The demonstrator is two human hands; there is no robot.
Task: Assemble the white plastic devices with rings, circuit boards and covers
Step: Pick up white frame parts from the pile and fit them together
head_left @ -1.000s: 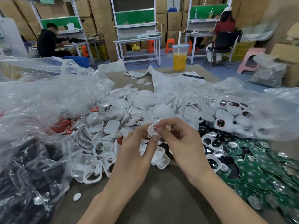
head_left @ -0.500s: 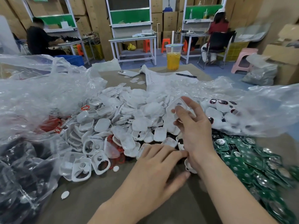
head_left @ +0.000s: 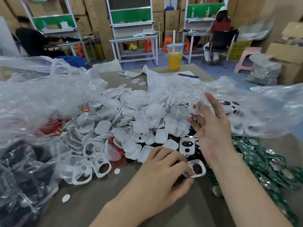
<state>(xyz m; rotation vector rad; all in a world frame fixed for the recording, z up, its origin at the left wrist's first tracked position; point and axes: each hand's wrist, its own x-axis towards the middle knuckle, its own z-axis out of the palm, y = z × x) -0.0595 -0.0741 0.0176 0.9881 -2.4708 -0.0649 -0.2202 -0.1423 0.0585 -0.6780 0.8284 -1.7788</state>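
White shell (head_left: 196, 106) in right hand (head_left: 213, 130)

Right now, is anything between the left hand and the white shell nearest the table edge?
Nothing visible. The left hand pinches the white shell at its near corner; the right hand holds a white piece farther back.

The brown surface (head_left: 85, 205) carries a central heap of white plastic shells (head_left: 131, 122), green circuit boards (head_left: 265, 161) at right, clear bags (head_left: 41, 102) on both sides, and a phone (head_left: 129, 74), paper (head_left: 164, 78), pen (head_left: 188, 75) and drink cup (head_left: 175, 58) far back.
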